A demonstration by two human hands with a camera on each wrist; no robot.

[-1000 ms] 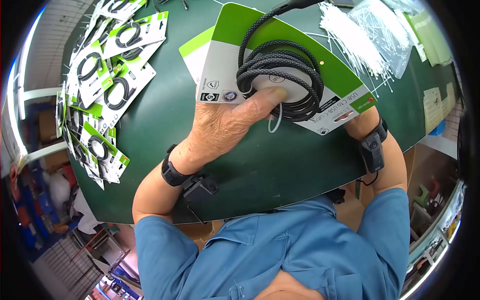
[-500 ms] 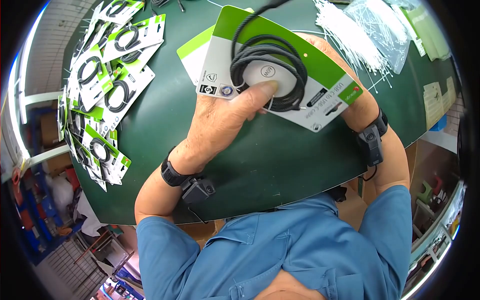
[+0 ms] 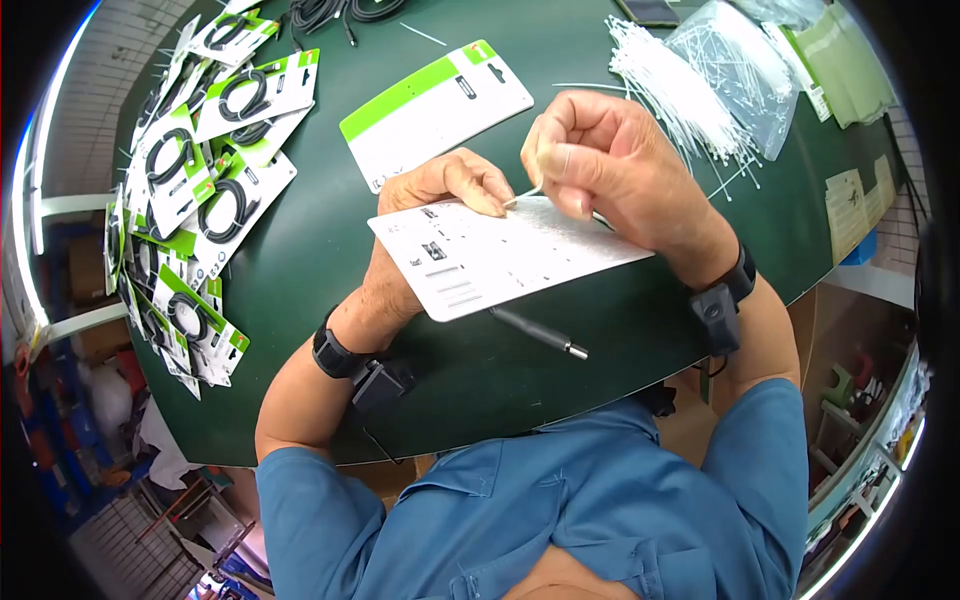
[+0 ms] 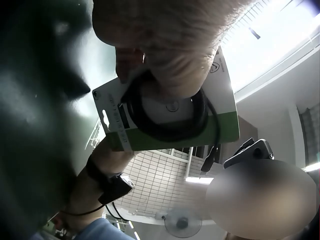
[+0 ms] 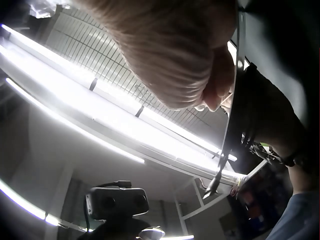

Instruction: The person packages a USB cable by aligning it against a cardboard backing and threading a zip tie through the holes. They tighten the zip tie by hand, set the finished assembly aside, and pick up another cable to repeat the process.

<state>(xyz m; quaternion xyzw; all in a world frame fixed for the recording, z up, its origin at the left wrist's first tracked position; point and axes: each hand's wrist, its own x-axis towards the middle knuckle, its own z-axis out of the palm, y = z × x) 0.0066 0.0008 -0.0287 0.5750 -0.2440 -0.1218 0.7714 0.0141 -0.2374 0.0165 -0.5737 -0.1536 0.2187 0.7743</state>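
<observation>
- Holding card [image 3: 500, 260] printed back up, just above worktop [image 3: 330, 250], btwn both grips, in front of chest.
- At card's far edge: left grip [image 3: 440, 185], fingers curled over the edge and clamped on card. Left wrist view shows a digit pressing the cable [image 4: 165, 127] coil vs card's green-white front.
- Just beside it: right grip [image 3: 610, 165], fingers bunched together, pinching thin white tie [image 3: 522, 195] that sticks up at card's far edge, touching left fingertips.
- In head view the coil is hidden under card; only plug [image 3: 540, 333] pokes out past card's near edge.
- Beyond the grips: spare card [image 3: 435, 110] flat on worktop, green band up.
- Along worktop's left side, well apart: pile of packed cards [image 3: 210, 160], each w/ a black coil.
- Far right: loose ties [image 3: 680, 90] fanned out, next to a clear bag [image 3: 740, 60].
- At far edge: black cables [image 3: 330, 12], only partly in frame.
</observation>
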